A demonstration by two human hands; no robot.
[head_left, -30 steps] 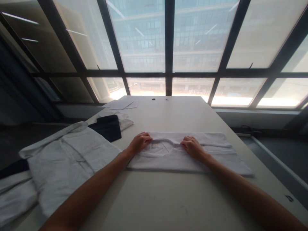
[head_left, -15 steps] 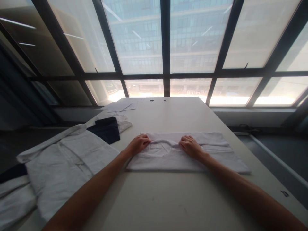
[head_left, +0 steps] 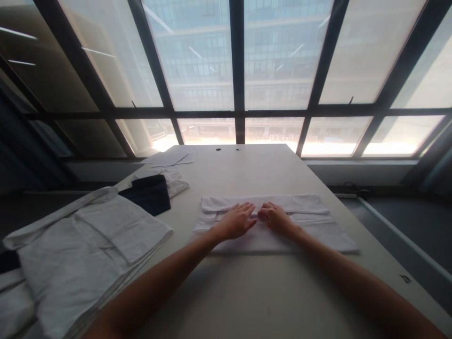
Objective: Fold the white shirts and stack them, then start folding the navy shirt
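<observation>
A white T-shirt (head_left: 310,228), folded into a wide flat strip, lies across the table in front of me. My left hand (head_left: 237,221) rests on its middle, fingers stretched out and palm down. Close beside it, my right hand (head_left: 277,217) has its fingers bent together onto the cloth, gripping a bit of the fabric. A folded band runs along the shirt's far side. Both hands cover the middle of the shirt, so the neckline there is hidden.
On the left lies a stack of white garments (head_left: 88,240), with a dark navy cloth (head_left: 150,194) and a crumpled white cloth (head_left: 178,186) behind it. Paper sheets (head_left: 169,157) lie at the far left of the white table (head_left: 240,292). Large windows stand beyond.
My left hand has let go of the shirt's left part and moved right, flattening beside my right hand. The top edge by the neckline is now folded down. The view has shifted slightly.
</observation>
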